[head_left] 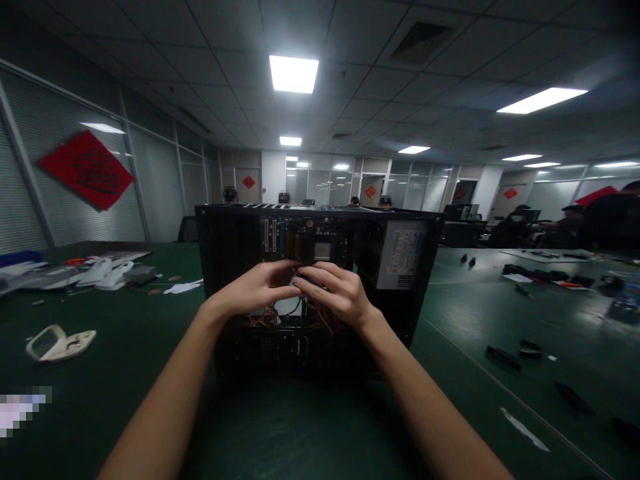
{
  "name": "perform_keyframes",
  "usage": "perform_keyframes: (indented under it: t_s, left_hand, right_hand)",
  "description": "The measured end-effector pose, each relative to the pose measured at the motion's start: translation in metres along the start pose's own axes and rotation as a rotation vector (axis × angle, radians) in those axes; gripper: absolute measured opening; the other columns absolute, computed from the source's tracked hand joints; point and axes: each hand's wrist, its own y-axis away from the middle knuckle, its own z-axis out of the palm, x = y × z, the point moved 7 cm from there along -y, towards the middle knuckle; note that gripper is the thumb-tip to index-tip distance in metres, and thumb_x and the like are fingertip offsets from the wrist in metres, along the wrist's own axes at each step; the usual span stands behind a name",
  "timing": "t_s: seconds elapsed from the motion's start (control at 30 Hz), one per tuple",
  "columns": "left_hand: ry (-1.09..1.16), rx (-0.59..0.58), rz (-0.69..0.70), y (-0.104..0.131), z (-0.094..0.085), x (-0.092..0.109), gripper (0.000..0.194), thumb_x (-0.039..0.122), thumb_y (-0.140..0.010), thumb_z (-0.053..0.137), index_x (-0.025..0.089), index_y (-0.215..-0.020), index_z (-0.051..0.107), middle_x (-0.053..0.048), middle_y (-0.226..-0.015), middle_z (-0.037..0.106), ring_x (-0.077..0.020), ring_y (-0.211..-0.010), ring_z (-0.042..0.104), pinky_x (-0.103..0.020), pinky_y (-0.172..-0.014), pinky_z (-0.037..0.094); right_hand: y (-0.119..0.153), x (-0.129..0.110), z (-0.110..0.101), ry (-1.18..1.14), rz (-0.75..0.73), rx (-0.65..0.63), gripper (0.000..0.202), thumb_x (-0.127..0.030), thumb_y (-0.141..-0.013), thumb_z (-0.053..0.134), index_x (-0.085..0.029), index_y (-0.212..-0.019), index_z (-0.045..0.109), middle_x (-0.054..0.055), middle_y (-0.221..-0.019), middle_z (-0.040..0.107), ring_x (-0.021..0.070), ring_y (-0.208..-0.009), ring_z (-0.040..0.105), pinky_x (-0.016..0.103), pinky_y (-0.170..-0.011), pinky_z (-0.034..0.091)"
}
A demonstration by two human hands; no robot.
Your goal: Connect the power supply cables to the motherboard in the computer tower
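Note:
A black computer case [240, 363] stands before me on the green table with its side open. Inside it show a motherboard [323, 230], pale card slots [270, 237] and, at upper right, a grey power supply [403, 260] with a label. My left hand [260, 287] reaches in from the left, thumb and fingers closing towards a small dark part in the middle. My right hand [345, 297] meets it there with bent fingers, closed around wires. A red and yellow cable bundle [325, 317] hangs below the right fingers. Loose thin wires [265, 317] lie under the left hand. The fingertips hide what they pinch.
Left on the table are an open white clamshell item [60, 343], white plastic bags [107, 273] and papers. Small black parts [503, 357] and a white strip [525, 430] lie to the right. Farther back, people sit at desks [520, 213].

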Motion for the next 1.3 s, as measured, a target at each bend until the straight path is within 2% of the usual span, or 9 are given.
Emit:
perform_keyframes:
  t_s: [0.17, 0.27, 0.37, 0.53, 0.7, 0.8, 0.93, 1.07, 1.3]
  left_hand:
    - [-0.172, 0.179, 0.001, -0.007, -0.007, -0.013, 0.051, 0.043, -0.086, 0.066, 0.013, -0.127, 0.058, -0.013, -0.120, 0.069, -0.0216, -0.104, 0.067, -0.036, -0.091, 0.054]
    - [-0.322, 0.256, 0.041, -0.011, -0.005, -0.017, 0.039, 0.037, -0.088, 0.065, 0.014, -0.119, 0.063, -0.012, -0.115, 0.070, -0.0218, -0.104, 0.067, -0.036, -0.092, 0.053]
    - [-0.468, 0.243, 0.060, -0.017, 0.007, -0.022, 0.027, 0.027, -0.091, 0.059, 0.019, -0.115, 0.067, -0.009, -0.116, 0.069, -0.0217, -0.109, 0.065, -0.036, -0.097, 0.050]
    - [-0.706, 0.181, -0.033, -0.025, 0.036, -0.040, 0.038, 0.021, -0.094, 0.049, 0.025, -0.130, 0.059, -0.006, -0.134, 0.061, -0.0253, -0.122, 0.059, -0.037, -0.101, 0.048]
    - [-0.751, 0.100, -0.176, -0.027, 0.060, -0.067, 0.031, 0.029, -0.097, 0.045, 0.021, -0.121, 0.063, -0.011, -0.122, 0.068, -0.0276, -0.108, 0.066, -0.037, -0.089, 0.051]
    - [-0.645, 0.102, -0.277, -0.024, 0.062, -0.082, 0.030, 0.033, -0.096, 0.047, 0.024, -0.116, 0.068, -0.009, -0.119, 0.070, -0.0260, -0.105, 0.067, -0.033, -0.083, 0.051]
    - [-0.553, 0.094, -0.389, -0.022, 0.062, -0.097, 0.031, 0.036, -0.093, 0.049, 0.023, -0.107, 0.074, -0.010, -0.106, 0.074, -0.0258, -0.098, 0.068, -0.031, -0.077, 0.049]
    - [-0.451, 0.123, -0.370, -0.027, 0.062, -0.105, 0.030, 0.035, -0.090, 0.050, 0.021, -0.096, 0.077, -0.010, -0.100, 0.075, -0.0240, -0.095, 0.066, -0.029, -0.076, 0.045]
    - [-0.188, 0.048, -0.382, -0.029, 0.068, -0.113, 0.038, 0.035, -0.089, 0.044, 0.013, -0.067, 0.067, -0.002, -0.064, 0.061, -0.0143, -0.061, 0.053, -0.025, -0.054, 0.030]
  right_hand:
    - [0.002, 0.002, 0.007, 0.191, -0.069, -0.007, 0.031, -0.019, -0.099, 0.047, -0.017, -0.120, 0.070, 0.014, -0.115, 0.070, 0.0251, -0.108, 0.063, 0.041, -0.093, 0.055]
    - [0.008, 0.014, 0.020, 0.236, 0.003, -0.079, 0.032, -0.019, -0.100, 0.043, -0.014, -0.117, 0.070, 0.017, -0.112, 0.069, 0.0255, -0.104, 0.062, 0.040, -0.088, 0.055]
    - [0.015, 0.031, 0.035, 0.318, 0.158, -0.218, 0.031, -0.019, -0.100, 0.043, -0.016, -0.117, 0.069, 0.016, -0.116, 0.067, 0.0255, -0.104, 0.060, 0.038, -0.086, 0.053]
    - [0.030, 0.057, 0.048, 0.450, 0.451, -0.527, 0.031, -0.020, -0.097, 0.048, -0.023, -0.123, 0.065, 0.010, -0.121, 0.065, 0.0227, -0.106, 0.060, 0.030, -0.081, 0.049]
    - [0.041, 0.070, 0.050, 0.453, 0.574, -0.633, 0.027, -0.021, -0.091, 0.055, -0.022, -0.114, 0.069, 0.009, -0.118, 0.065, 0.0228, -0.106, 0.062, 0.030, -0.082, 0.047]
    - [0.045, 0.074, 0.054, 0.469, 0.531, -0.664, 0.021, -0.026, -0.091, 0.057, -0.020, -0.106, 0.071, 0.010, -0.114, 0.065, 0.0234, -0.106, 0.061, 0.029, -0.078, 0.046]
    - [0.050, 0.077, 0.060, 0.493, 0.366, -0.763, 0.020, -0.022, -0.093, 0.053, -0.014, -0.100, 0.070, 0.013, -0.108, 0.065, 0.0237, -0.104, 0.059, 0.029, -0.077, 0.043]
    - [0.055, 0.079, 0.062, 0.498, 0.254, -0.794, 0.020, -0.019, -0.094, 0.051, -0.012, -0.102, 0.068, 0.013, -0.107, 0.065, 0.0232, -0.102, 0.057, 0.030, -0.075, 0.041]
    - [0.059, 0.080, 0.083, 0.511, 0.159, -0.813, 0.020, -0.015, -0.094, 0.049, -0.012, -0.101, 0.068, 0.013, -0.103, 0.064, 0.0219, -0.096, 0.056, 0.029, -0.068, 0.038]
